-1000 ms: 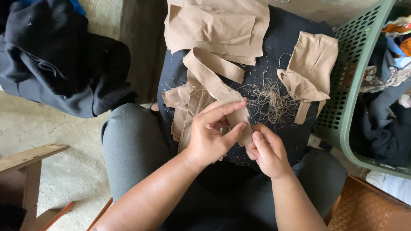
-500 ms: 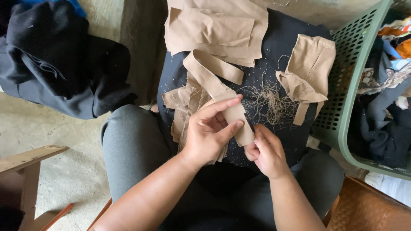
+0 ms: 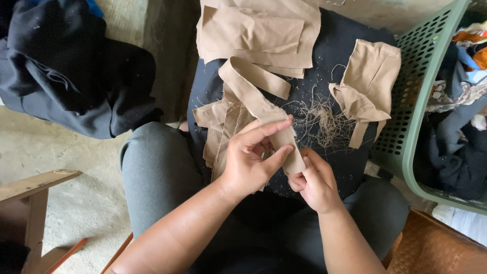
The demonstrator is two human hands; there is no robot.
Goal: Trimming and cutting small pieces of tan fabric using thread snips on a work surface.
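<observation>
little has moved since the earlier frame: both hands remain on the tan fabric strip (image 3: 258,104), at lap level over the black cloth (image 3: 324,66). left hand (image 3: 251,162) pinches the strip, thumb and forefinger; right hand (image 3: 314,182) grips its lower end. loose threads (image 3: 324,124) just beside; green basket (image 3: 421,91) at right.

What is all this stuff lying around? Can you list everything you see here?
tan fabric strip: one, tan, held in both hands over the lap
tan fabric pieces: several, tan, top centre
folded tan piece: one, tan, right
loose threads: one tangle, beige, centre
dark cloth: one, black, beneath the pieces
dark garments: one heap, black, left floor
basket: one, green, right, holding clothes
wooden frame: one, brown, lower left
left hand: grips strip
right hand: pinches strip end
</observation>
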